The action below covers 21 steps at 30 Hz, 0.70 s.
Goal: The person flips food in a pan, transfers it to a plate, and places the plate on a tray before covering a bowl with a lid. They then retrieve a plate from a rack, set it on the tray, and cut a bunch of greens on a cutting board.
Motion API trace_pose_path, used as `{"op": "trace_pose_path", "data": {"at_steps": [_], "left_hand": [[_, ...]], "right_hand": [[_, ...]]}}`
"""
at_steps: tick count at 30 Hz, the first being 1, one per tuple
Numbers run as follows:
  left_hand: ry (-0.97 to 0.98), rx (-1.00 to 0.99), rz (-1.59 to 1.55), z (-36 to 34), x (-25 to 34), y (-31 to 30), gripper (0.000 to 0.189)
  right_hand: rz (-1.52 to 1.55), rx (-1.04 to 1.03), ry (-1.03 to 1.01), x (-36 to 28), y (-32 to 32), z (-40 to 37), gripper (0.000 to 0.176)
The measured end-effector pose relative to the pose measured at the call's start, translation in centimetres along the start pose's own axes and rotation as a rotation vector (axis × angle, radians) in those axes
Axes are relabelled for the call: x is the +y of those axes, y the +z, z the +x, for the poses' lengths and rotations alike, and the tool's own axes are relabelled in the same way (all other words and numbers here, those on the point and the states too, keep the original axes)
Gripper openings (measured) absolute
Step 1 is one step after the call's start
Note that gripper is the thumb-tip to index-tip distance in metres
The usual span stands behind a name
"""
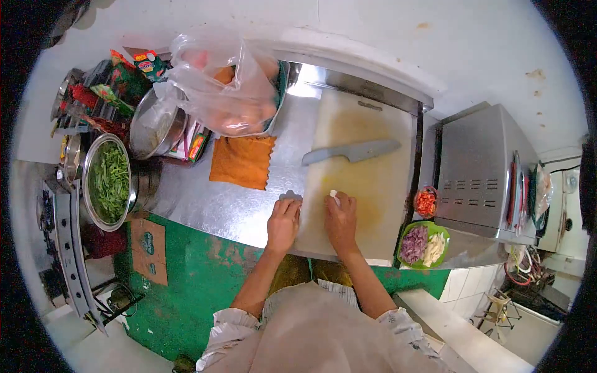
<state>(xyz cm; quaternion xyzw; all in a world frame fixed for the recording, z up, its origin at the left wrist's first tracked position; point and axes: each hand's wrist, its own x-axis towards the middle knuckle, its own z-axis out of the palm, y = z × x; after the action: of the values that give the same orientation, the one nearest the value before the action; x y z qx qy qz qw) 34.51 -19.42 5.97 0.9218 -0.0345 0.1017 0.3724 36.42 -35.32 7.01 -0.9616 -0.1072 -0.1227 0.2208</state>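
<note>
My right hand (341, 222) is closed over the white cutting board (373, 205), pinching a small white piece (334, 196) that looks like a garlic clove. At the board's left edge, my left hand (285, 225) has its fingers bent and pressed together above the steel tabletop (242, 214); whatever it may hold is hidden. A grey knife (351, 151) lies across the upper part of the board, beyond both hands, with neither touching it. Yellowish stains mark the board's surface.
Right of the board are a green plate (426, 259) of chopped purple onion and pale slices, a small bowl of chopped red chili (426, 202), and a metal cabinet (485, 168). To the left lie an orange cloth (242, 161), a bagged load of eggs (239, 112), and a pot of greens (91, 205).
</note>
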Motion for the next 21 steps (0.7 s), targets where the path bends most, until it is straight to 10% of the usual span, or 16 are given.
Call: {"op": "trace_pose_path", "data": {"at_steps": [7, 9, 13, 21], "left_hand": [[0.083, 0.053, 0.070, 0.8, -0.1, 0.6, 0.014], [0.081, 0.075, 0.067, 0.5, -0.2, 0.7, 0.010], [-0.036, 0.095, -0.009, 0.0, -0.1, 0.5, 0.007], [-0.209, 0.159, -0.238, -1.6, 3.0, 0.3, 0.006]], "right_hand": [[0.150, 0.062, -0.113, 2.7, 0.5, 0.3, 0.022], [0.475, -0.096, 0.257, 3.7, 0.4, 0.6, 0.022], [0.718, -0.116, 0.363, 3.7, -2.1, 0.9, 0.023], [0.116, 0.034, -0.156, 2.6, -0.8, -0.7, 0.026]]}}
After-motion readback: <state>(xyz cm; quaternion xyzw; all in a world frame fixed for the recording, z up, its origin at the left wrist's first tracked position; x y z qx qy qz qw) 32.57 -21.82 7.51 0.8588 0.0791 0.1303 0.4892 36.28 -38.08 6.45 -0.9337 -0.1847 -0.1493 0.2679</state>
